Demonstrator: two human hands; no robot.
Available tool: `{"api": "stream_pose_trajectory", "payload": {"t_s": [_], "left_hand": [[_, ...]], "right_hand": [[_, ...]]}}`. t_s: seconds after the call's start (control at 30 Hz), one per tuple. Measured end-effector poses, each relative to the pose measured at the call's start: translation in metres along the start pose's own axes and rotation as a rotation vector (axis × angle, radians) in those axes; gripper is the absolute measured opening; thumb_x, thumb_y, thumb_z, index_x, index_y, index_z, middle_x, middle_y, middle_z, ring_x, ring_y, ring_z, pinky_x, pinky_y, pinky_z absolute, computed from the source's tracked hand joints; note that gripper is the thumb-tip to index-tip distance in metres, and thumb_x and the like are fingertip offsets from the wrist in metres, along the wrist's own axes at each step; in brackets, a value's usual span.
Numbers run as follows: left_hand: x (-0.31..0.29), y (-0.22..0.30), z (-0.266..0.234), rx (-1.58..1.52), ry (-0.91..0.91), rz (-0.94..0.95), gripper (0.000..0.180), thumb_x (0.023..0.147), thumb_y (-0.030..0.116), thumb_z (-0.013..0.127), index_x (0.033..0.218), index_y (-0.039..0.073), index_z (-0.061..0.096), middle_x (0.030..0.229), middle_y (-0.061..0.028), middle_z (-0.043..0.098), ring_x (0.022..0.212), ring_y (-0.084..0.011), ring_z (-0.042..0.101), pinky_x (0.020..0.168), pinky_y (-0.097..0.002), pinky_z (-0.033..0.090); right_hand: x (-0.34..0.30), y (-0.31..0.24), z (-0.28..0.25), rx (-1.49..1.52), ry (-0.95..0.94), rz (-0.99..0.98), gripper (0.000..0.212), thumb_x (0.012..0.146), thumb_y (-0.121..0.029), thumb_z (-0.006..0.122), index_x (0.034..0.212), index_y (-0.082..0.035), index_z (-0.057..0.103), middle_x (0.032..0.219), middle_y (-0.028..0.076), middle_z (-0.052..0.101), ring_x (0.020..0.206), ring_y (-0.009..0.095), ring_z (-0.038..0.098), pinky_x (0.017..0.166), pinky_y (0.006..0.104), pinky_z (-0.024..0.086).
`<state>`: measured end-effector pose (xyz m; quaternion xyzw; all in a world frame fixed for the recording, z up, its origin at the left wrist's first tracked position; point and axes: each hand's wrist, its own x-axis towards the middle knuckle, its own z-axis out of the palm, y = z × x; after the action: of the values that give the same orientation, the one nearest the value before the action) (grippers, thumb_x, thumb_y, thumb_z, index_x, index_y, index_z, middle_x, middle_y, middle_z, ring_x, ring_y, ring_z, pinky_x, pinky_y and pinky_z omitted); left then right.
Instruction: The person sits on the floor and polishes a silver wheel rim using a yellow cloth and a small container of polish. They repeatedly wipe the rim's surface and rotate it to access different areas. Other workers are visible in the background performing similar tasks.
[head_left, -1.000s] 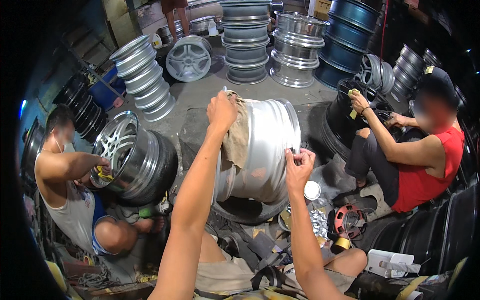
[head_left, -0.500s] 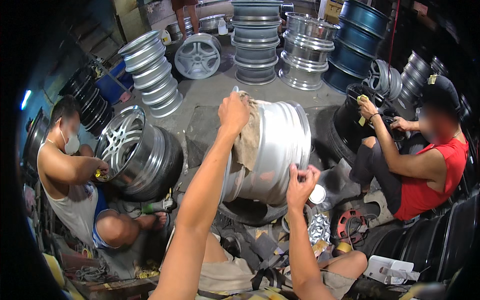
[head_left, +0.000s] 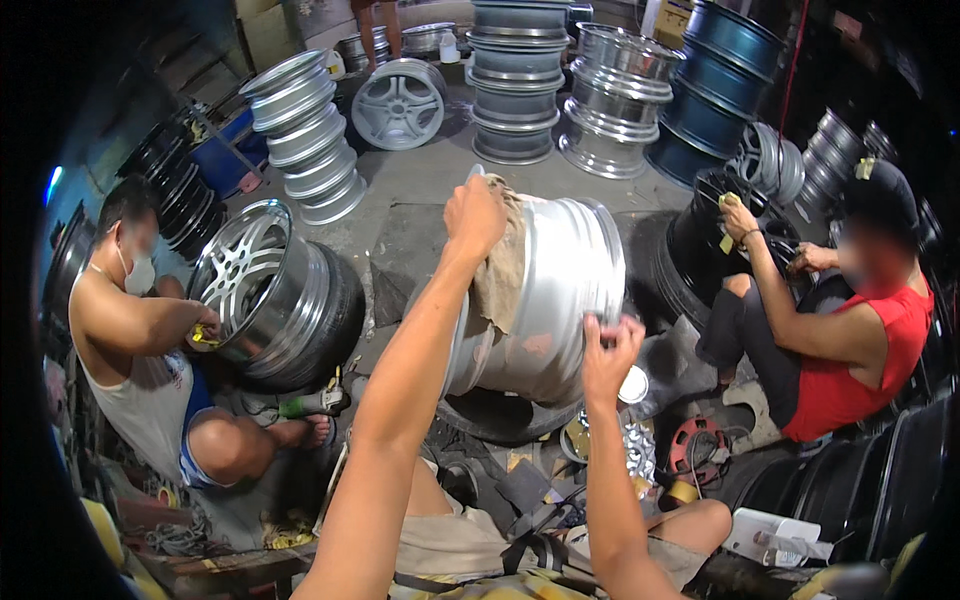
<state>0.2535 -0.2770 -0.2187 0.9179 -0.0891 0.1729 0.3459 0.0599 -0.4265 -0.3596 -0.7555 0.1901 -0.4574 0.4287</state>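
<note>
A silver wheel rim (head_left: 555,285) rests on its side on a black tyre (head_left: 505,418) in front of me. My left hand (head_left: 475,215) is closed at its upper left edge, on a beige cloth (head_left: 500,280) that drapes down over the barrel. A pale tip pokes up above that fist; I cannot make out whether it belongs to the rim. At the rim's right lip is my right hand (head_left: 612,360), fingers curled and somewhat smeared by motion. Whatever its fingertips hold, if anything, is hidden. Patches of dull pinkish colour mark the barrel's lower part.
Left, a masked person (head_left: 140,330) works at a spoked wheel (head_left: 270,290); right, a person in red (head_left: 840,330) works at a black wheel (head_left: 700,235). Rim stacks (head_left: 515,90) line the back. A green power tool (head_left: 310,403), white lid (head_left: 634,385) and red reel (head_left: 695,450) lie nearby.
My right hand has shifted slightly up and right along the rim's lip, its fingers curling more. The left hand and cloth keep nearly the same place. The whole view has shifted slightly.
</note>
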Motion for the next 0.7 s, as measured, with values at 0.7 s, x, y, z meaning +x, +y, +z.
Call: {"api": "stream_pose_trajectory", "payload": {"t_s": [0.7], "left_hand": [[-0.003, -0.001, 0.0, -0.011, -0.008, -0.005, 0.034, 0.094, 0.028, 0.062, 0.103, -0.005, 0.064, 0.1, -0.0291, 0.068, 0.098, -0.0482, 0.065, 0.086, -0.0542, 0.05]], "right_hand": [[-0.015, -0.011, -0.008, 0.042, -0.019, 0.121, 0.037, 0.085, -0.023, 0.079, 0.072, 0.003, 0.056, 0.116, 0.02, 0.052, 0.106, 0.033, 0.055, 0.093, 0.0425, 0.043]]}}
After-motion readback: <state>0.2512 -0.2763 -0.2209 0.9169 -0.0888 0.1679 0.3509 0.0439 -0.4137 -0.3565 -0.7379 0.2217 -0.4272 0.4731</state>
